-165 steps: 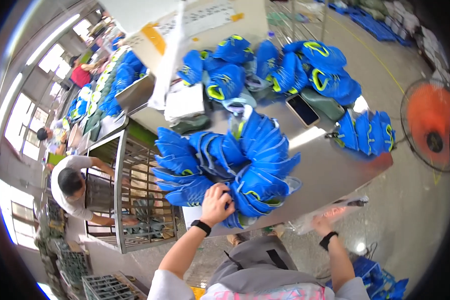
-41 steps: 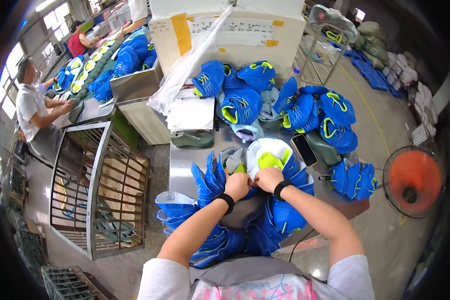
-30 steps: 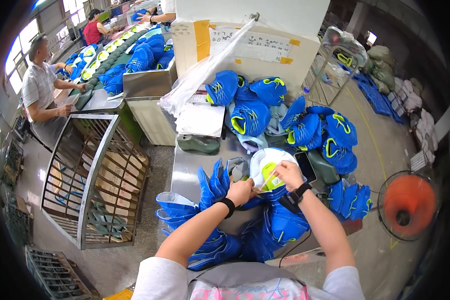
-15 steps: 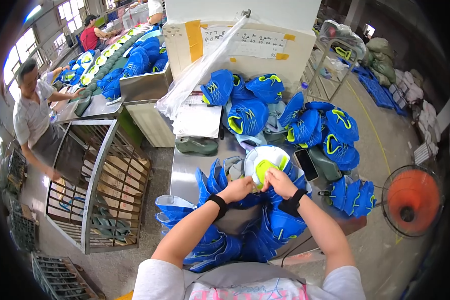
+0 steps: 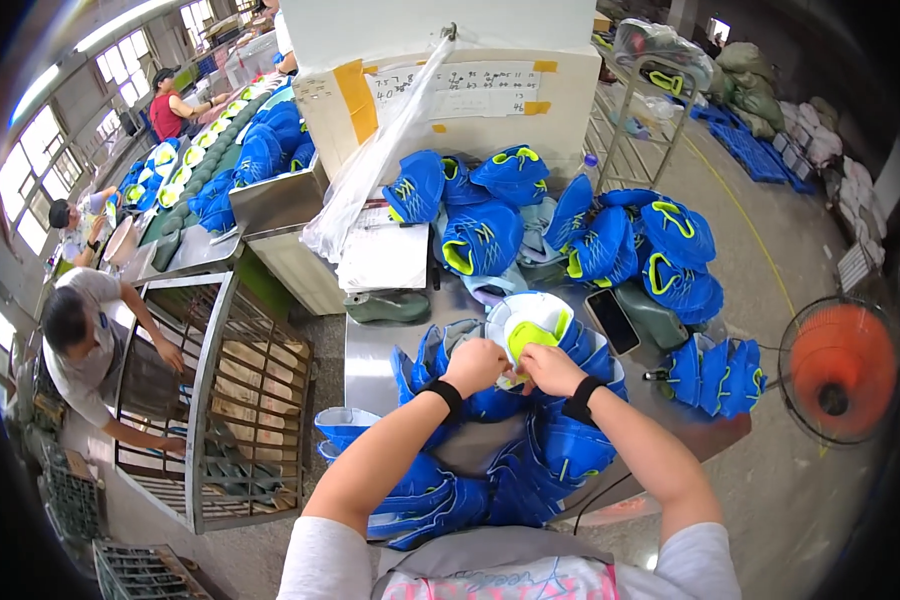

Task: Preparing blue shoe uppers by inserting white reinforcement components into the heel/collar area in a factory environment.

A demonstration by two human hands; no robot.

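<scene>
My left hand [image 5: 478, 366] and my right hand [image 5: 554, 369] meet over the steel table, fingers pinched together at the near edge of a shoe upper [image 5: 536, 307]. Its white and bright yellow-green inside faces up. Both hands have closed fingers, and the exact spot they pinch is hidden beneath them. Blue shoe uppers [image 5: 425, 510] lie in nested rows around my forearms, left and near. Across the table sits a heap of laced blue uppers [image 5: 485, 237] with yellow-green collars. A black phone [image 5: 613, 322] rests right of my hands, beside a dark green shoe last [image 5: 654, 316].
Paper sheets [image 5: 382, 262] and another green last [image 5: 388, 307] lie at the table's left. A barred metal cart [image 5: 208, 400] stands left, with a co-worker [image 5: 90, 335] bending over it. At the right is an orange fan [image 5: 838, 360]. A white partition [image 5: 450, 75] rises behind the table.
My hands remain at the shoe upper, the left one now turned more over its edge. The co-worker at left has bent down, reaching into the cart. The whole view has shifted slightly.
</scene>
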